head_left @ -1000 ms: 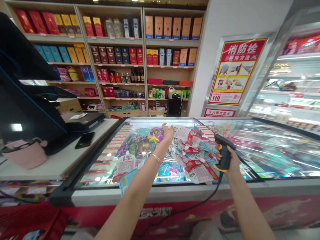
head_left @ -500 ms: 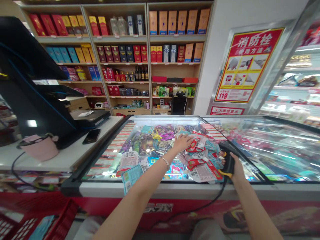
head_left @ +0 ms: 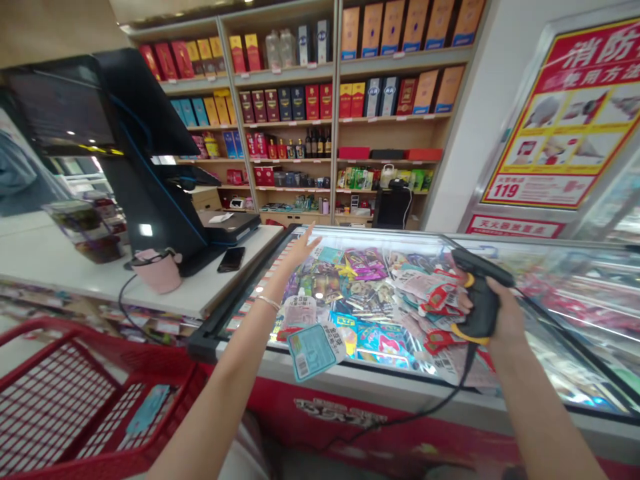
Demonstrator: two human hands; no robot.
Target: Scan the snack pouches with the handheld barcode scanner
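The left hand (head_left: 299,251), spread and empty, has swung from the pouch pile (head_left: 425,288) to the chest freezer's (head_left: 400,392) eleven o'clock, leaving only the right hand (head_left: 509,319), clasping the barcode scanner (head_left: 483,303), at the pile's three o'clock.

Chest freezer (head_left: 370,381), glass-topped, bearing: one heap of red, white and blue pouches (head_left: 430,293); one pale pouch (head_left: 300,313); one blue-bordered pouch (head_left: 314,357) (overhanging the front edge).

Bright streaky glare across freezer glass (head_left: 583,320), stretched edges
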